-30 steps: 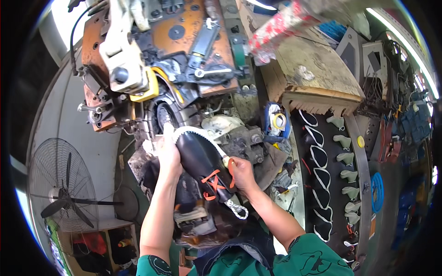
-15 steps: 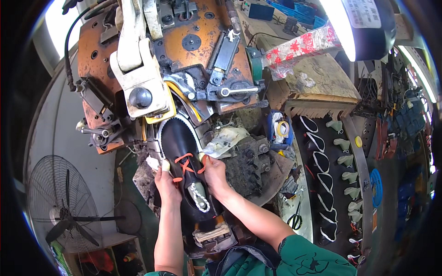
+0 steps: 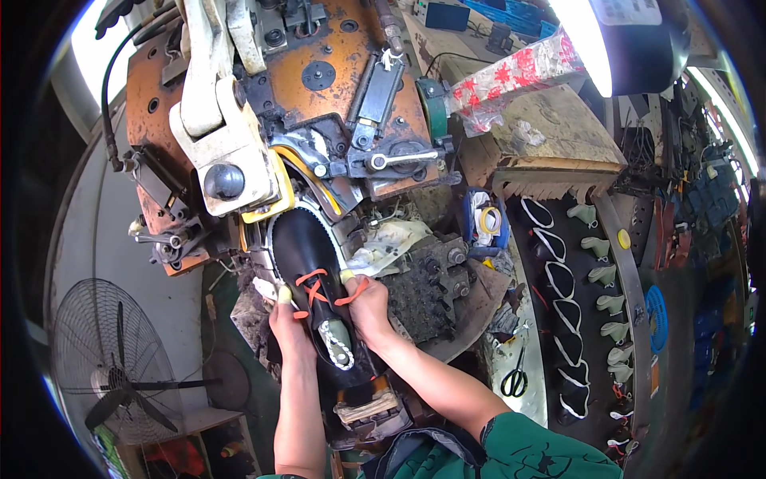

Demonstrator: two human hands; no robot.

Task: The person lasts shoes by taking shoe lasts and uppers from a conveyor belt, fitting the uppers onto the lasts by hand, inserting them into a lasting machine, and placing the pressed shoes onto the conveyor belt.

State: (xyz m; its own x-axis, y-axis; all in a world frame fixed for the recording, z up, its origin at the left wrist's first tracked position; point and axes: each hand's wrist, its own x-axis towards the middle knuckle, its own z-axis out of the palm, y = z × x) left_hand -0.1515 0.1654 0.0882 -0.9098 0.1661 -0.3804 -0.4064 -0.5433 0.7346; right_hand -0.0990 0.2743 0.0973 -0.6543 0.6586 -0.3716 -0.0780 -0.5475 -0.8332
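A black shoe upper (image 3: 302, 243) with orange laces (image 3: 316, 289) lies toe away from me under the machine's front, a pale toothed strip running round its toe edge. My left hand (image 3: 290, 329) grips its left side, the thumb in a yellowish finger cover. On the opposite side my right hand (image 3: 369, 313) holds the edge with fingers closed and a similar thumb cover; a lace end crosses beside that thumb. A greenish shoe last (image 3: 338, 339) with a white twisted cord shows in the shoe's opening. The fingers beneath the upper are hidden.
Just past the toe stands an orange machine (image 3: 319, 96) with a white arm (image 3: 227, 152) and yellow-edged jaw. A fan (image 3: 116, 363) is at left, a lamp (image 3: 630, 48) at upper right. Scissors (image 3: 515, 382) lie right, near a conveyor (image 3: 565, 319) carrying white strips and several lasts.
My view has shifted slightly, so the machine appears further left. Both hands keep hold of the shoe upper. The right lace end now sticks up across my right thumb.
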